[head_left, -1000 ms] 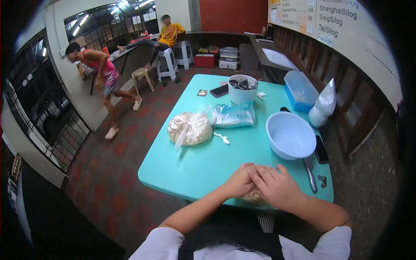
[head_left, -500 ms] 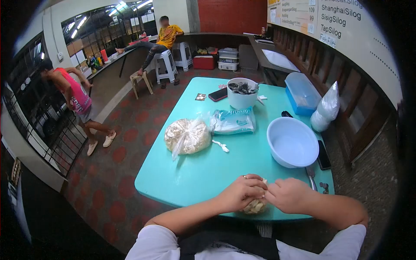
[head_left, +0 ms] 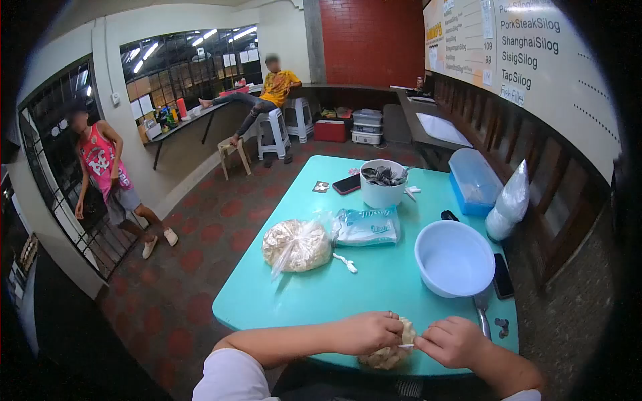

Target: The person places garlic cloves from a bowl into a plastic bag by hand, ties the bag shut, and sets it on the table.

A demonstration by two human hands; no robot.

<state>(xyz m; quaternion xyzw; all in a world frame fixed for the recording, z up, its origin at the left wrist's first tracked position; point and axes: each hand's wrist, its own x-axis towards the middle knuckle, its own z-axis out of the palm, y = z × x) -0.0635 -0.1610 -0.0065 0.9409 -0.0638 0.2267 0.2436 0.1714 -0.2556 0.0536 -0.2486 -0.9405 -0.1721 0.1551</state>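
Note:
A small clear bag of pale pieces rests at the near edge of the turquoise table. My left hand is closed at the bag's top, its fingers pinching something I cannot make out. My right hand pinches the end of a thin white strip that stretches between both hands. Beyond them sits a larger knotted clear bag with pale contents, and beside it a twisted white piece. An empty light-blue bowl stands beyond my right hand.
A knife, coins and a dark phone lie at the right. Farther back are a tissue pack, a tub of utensils, a blue box and a wrapped cone. Two people are at the left and back.
The view has tilted upward. My hands have moved apart from their overlapped position, and the white strip now shows between them. The person in pink has moved left and turned towards the camera.

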